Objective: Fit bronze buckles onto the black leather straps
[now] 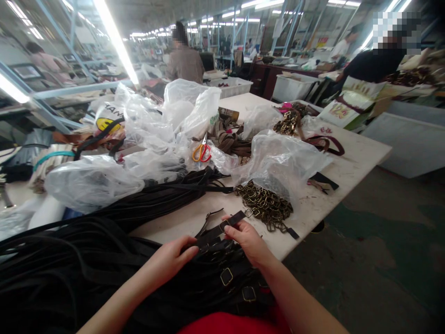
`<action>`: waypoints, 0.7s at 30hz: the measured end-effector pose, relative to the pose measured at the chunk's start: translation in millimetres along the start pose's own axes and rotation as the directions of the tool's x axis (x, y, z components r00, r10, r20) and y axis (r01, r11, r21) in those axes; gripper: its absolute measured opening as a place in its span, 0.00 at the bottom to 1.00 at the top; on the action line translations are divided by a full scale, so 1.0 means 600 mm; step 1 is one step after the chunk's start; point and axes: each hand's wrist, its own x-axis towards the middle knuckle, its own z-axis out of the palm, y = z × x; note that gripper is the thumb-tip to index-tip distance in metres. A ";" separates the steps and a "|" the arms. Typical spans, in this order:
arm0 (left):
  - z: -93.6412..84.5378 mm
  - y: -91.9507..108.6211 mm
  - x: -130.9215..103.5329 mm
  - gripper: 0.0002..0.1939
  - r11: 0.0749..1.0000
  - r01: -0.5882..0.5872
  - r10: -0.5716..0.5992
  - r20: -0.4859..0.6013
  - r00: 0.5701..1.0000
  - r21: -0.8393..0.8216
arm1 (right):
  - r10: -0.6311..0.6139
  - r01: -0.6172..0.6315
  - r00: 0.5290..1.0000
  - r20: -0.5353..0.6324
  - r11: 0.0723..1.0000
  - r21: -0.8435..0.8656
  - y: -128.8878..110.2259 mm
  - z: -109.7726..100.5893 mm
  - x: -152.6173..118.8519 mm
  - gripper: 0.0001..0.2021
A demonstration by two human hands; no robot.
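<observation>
A dark strap [213, 234] is stretched between my two hands, low in the middle of the view. My left hand [179, 253] pinches its left part, and my right hand [245, 235] grips it near its right end, fingers around a thin metal ring or buckle. Just beyond my right hand lies a heap of brass-coloured buckles [266, 202], partly under a clear plastic bag [281, 155]. Beneath and left of my hands spreads a large pile of black straps [86, 264], some fitted with square buckles [226, 277].
Red-and-yellow scissors [201, 153] rest among plastic bags [149, 120] further back on the white table [361, 155]. Pliers [320, 186] lie near the right edge. Brown straps [231, 139] are bunched mid-table. People [186, 62] and white bins [410, 139] stand beyond.
</observation>
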 end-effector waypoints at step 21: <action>0.048 0.057 0.097 0.19 0.926 -0.181 0.111 -0.221 0.969 -0.331 | -0.053 0.077 0.991 0.120 0.975 -0.207 0.004 0.020 0.044 0.14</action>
